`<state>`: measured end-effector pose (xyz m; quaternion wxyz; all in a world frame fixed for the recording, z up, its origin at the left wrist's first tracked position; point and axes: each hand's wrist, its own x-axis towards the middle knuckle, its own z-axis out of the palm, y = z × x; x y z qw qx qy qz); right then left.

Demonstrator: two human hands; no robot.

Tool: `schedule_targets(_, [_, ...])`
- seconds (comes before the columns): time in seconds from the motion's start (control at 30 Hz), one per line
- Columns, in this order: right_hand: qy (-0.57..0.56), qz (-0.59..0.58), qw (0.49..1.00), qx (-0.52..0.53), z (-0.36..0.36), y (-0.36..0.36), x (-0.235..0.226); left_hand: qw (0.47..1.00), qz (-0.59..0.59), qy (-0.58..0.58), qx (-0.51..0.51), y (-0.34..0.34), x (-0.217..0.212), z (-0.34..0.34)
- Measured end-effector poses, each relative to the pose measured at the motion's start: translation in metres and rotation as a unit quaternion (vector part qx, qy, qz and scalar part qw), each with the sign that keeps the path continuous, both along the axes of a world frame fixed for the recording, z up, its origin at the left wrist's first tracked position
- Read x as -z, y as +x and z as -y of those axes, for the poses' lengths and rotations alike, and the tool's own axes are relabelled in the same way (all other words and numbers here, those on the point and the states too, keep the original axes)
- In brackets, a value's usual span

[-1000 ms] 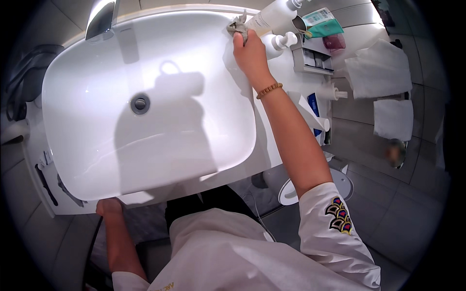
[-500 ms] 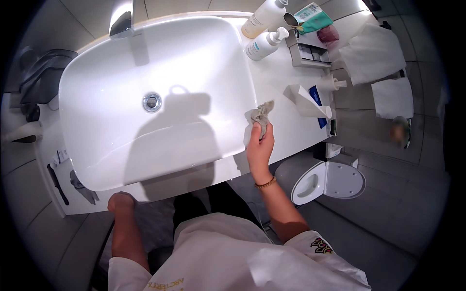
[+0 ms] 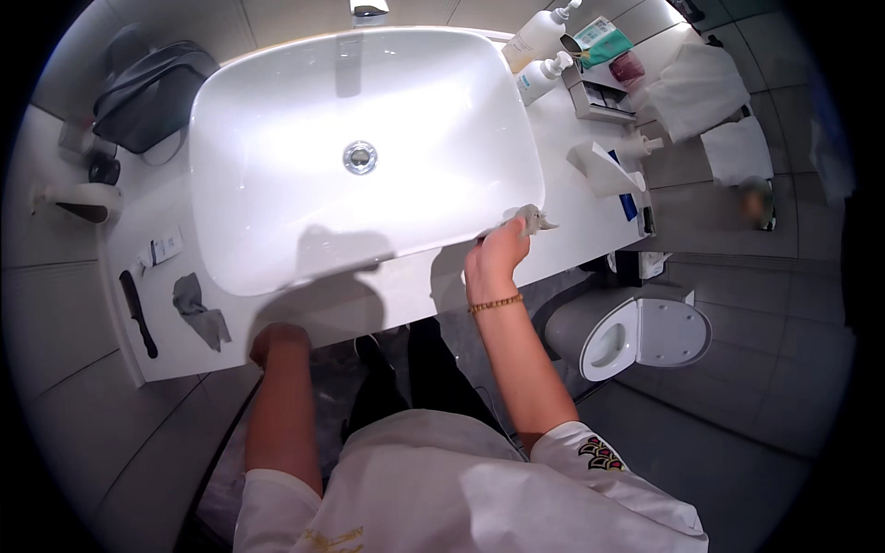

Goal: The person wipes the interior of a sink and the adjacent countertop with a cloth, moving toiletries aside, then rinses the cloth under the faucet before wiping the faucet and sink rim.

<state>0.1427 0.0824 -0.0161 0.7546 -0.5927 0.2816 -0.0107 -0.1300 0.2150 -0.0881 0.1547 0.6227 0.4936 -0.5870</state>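
Gripping a grey cloth [image 3: 532,219], right hand [image 3: 493,261] presses the sink [image 3: 277,267] rim; left hand [image 3: 277,339] grips the counter [image 3: 184,355] edge.

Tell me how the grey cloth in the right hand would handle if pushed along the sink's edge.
The grey cloth looks crumpled and limp in the right hand, so probably floppy and light. On the glossy sink rim it would likely slide easily, bunching rather than rolling.

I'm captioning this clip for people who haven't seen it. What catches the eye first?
The big white sink basin fills the middle, the person's shadow across its near side. The right hand presses a small grey cloth on its right rim; the left hand grips the counter's front edge. An open toilet sits lower right.
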Motion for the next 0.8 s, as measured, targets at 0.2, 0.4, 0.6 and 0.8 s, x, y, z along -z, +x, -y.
schedule_targets(0.2, [0.039,-0.085,0.995,-0.020,-0.039,-0.040,-0.023,0.998,-0.032,-0.056,0.005,0.010,-0.034,-0.002])
schedule_targets(0.4, [0.034,-0.111,0.991,-0.064,-0.073,-0.096,-0.010,0.999,0.026,-0.037,0.013,0.009,-0.033,0.000])
schedule_targets(0.6, [0.039,-0.150,0.984,-0.091,-0.097,-0.143,0.001,0.951,-0.030,0.121,-0.284,-0.003,0.021,0.001])
schedule_targets(0.8, [0.162,-0.236,0.947,-0.145,-0.122,-0.194,-0.048,0.667,-0.091,0.388,-0.630,0.003,0.078,0.006])
